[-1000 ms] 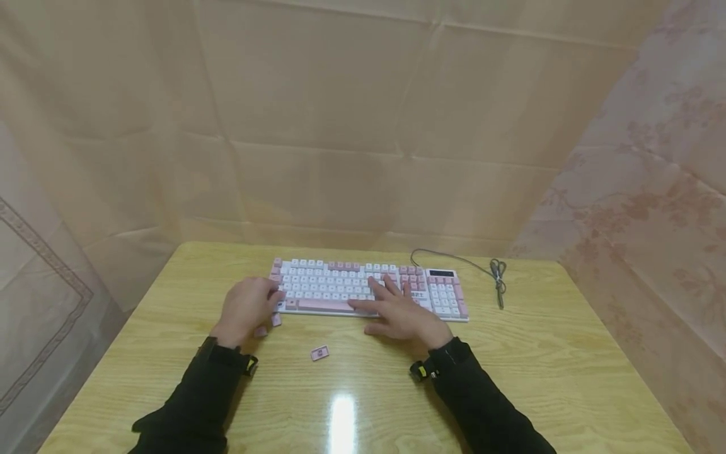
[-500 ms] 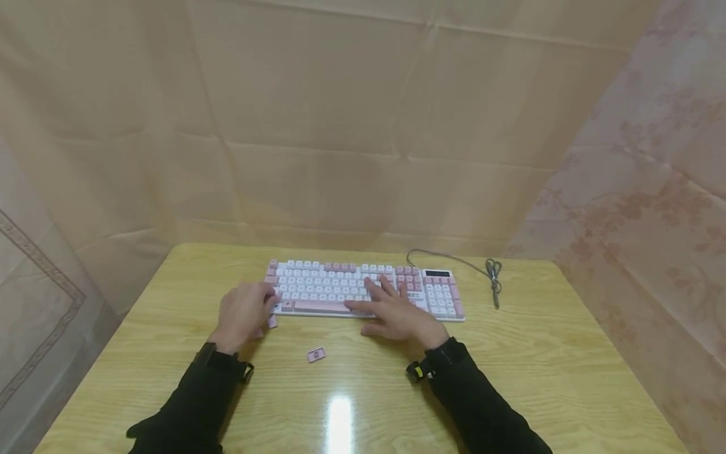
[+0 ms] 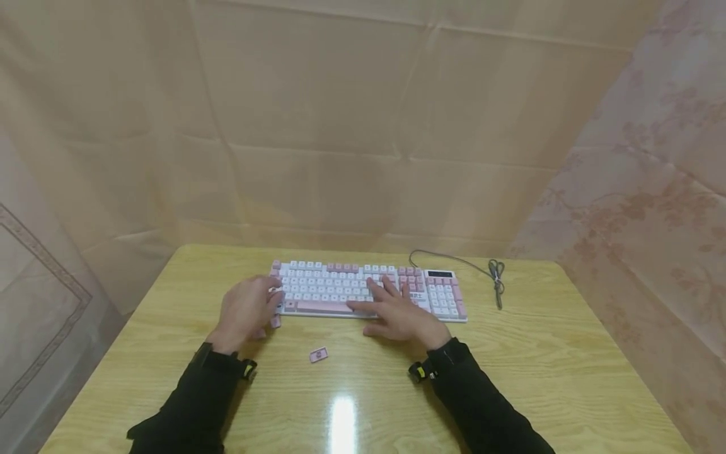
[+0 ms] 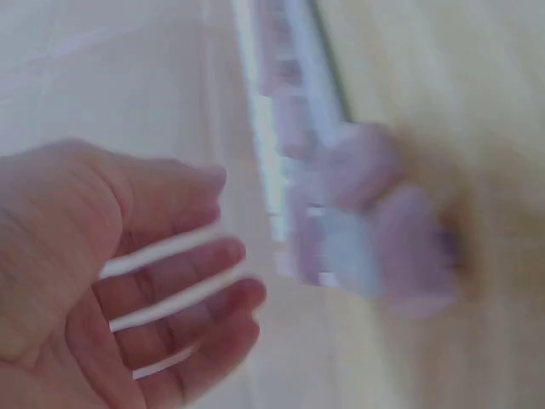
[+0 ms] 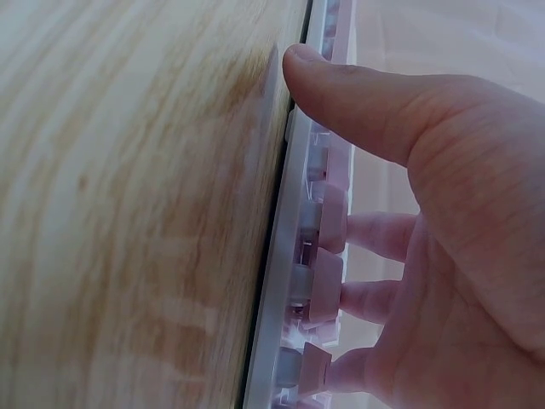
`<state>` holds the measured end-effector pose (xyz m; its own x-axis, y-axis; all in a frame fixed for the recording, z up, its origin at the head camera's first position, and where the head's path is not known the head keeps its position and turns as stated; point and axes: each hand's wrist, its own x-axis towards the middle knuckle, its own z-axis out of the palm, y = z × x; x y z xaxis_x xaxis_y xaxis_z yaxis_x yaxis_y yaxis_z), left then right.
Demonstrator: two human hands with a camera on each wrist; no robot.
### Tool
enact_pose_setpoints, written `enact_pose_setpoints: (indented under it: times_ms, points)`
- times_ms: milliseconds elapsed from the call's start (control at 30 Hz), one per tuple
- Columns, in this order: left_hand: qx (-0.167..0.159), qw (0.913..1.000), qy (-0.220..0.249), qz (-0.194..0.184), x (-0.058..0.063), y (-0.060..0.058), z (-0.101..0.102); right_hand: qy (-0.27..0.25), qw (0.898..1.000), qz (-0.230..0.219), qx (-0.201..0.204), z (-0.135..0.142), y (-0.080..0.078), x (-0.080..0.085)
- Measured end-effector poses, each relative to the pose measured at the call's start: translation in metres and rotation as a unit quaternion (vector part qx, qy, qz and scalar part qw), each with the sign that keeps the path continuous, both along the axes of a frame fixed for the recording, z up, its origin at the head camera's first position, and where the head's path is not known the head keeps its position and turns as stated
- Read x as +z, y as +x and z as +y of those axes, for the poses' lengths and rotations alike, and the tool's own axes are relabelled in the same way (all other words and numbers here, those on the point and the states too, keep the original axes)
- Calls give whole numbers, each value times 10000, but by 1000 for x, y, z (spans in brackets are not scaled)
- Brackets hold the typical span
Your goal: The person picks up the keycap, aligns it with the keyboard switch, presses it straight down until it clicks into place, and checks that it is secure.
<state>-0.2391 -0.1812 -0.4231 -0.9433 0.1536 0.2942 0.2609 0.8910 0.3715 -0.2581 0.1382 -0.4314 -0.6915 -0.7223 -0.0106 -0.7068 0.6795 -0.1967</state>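
A white-and-pink keyboard (image 3: pixel 323 290) lies on the table. My left hand (image 3: pixel 244 312) is at its left end, thumb and fingers bent over the edge keys. In the left wrist view its fingers (image 4: pixel 192 264) are loosely curved, with nothing visible between them. Two loose pink keycaps, one nearer (image 3: pixel 275 321) and one partly under the hand (image 3: pixel 259 333), lie by the keyboard's front left corner. My right hand (image 3: pixel 403 318) rests spread on the right part of the keys, fingertips on the keycaps and thumb (image 5: pixel 341 89) along the front edge.
A larger pink keycap (image 3: pixel 319 355) lies upside down in front of the keyboard. From the back edge a grey cable (image 3: pixel 454 256) runs to a tied bundle (image 3: pixel 496 271) at the right. Beige cloth (image 3: pixel 363 157) hangs behind the wooden table (image 3: pixel 539 378).
The left thumb and index finger have parted slightly, so a white key shows between them. The right hand stays on the keys. The view shifts a little.
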Motion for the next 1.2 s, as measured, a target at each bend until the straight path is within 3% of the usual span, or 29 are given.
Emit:
enact_pose_setpoints:
  times_ms: [67,167,333,500,733,900,1200]
  points:
    - [-283,9995,-32,103,6,1,3,23,10000,-15,-33,0,0,1]
    - [-1044,9944,-109,147,13,3,9,49,9999,-52,-84,0,-1,1]
    - [-2406,9700,-45,-347,15,7,22,67,9998,-112,-163,0,-1,1]
    - [-3048,9489,-44,-821,14,13,38,63,9998,-95,-154,2,-2,0]
    - [-3389,9329,-248,-1195,8,21,56,-52,10000,-36,-75,4,-3,0]
    - [-3268,9333,-533,-1392,3,23,57,-62,9999,-91,-89,4,-3,-1]
    - [-3195,9317,-452,-1669,2,21,54,-49,9999,-34,-96,5,-5,-2]
